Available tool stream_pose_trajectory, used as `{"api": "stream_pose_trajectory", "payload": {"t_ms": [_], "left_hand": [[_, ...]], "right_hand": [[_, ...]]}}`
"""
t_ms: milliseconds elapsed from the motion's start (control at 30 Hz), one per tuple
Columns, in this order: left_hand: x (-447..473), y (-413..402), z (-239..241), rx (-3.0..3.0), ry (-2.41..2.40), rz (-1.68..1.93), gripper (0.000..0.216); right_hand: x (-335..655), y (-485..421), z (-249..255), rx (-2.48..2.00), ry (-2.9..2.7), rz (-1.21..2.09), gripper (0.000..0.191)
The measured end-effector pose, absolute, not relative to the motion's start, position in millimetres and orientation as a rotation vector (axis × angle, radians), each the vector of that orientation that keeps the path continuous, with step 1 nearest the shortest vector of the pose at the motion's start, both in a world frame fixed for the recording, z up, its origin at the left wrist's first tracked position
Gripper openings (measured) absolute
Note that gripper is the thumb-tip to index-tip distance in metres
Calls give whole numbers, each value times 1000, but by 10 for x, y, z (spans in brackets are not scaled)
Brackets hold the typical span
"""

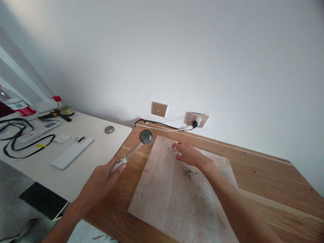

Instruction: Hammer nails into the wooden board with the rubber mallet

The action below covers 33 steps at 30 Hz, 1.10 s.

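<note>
My left hand (107, 177) is wrapped around the pale, worn handle of a hammer (146, 137). Its round dark grey head is raised to the left of a flat wooden board (162, 189). Over the far part of that board, my right hand (188, 154) is closed, with thumb and fingers around a thin, shiny nail (177, 152). A small dark dot shows on the board just left of those fingertips. Several loose metal nails (189, 173) lie crossed on the board below my right hand.
The board rests on a wooden table (268, 189) against the wall. Cables (164, 127) run along its back edge to a wall socket (197, 120). On the white table (101, 135) at left are a tape roll (109, 129), a white phone (73, 153), black cord and bottles.
</note>
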<state>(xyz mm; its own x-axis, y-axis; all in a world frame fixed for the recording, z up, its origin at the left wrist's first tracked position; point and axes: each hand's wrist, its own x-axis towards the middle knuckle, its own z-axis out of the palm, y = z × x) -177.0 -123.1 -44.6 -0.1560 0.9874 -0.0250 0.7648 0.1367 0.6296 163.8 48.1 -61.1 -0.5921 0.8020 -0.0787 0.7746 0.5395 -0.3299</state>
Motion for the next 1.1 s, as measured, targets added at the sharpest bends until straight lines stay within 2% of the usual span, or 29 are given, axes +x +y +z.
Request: {"api": "stream_pose_trajectory", "payload": {"t_ms": [133,367,633,800,967,1100], "left_hand": [[-1715,-1230,-519,1800,1971,494,32],[-1473,-1199,-542,1835,1818,735,40],[-1428,-1188,-527,1699,1825,750,50],[-1396,-1169,-541,1670,1819,776,49],[-1277,-1068,-573,1685,1791,788,49],[-1183,-941,-606,1718,1737,812,50]], "right_hand": [[1707,486,-619,-1346,-2659,530,27],[1564,655,-738,-1227,-2454,665,22],[1486,623,-936,-1170,-2298,741,18],[1469,612,-1005,-1149,-2284,738,14],[1455,588,-1002,-1160,-2281,724,19],[1461,561,-979,-1204,-2266,689,8]]}}
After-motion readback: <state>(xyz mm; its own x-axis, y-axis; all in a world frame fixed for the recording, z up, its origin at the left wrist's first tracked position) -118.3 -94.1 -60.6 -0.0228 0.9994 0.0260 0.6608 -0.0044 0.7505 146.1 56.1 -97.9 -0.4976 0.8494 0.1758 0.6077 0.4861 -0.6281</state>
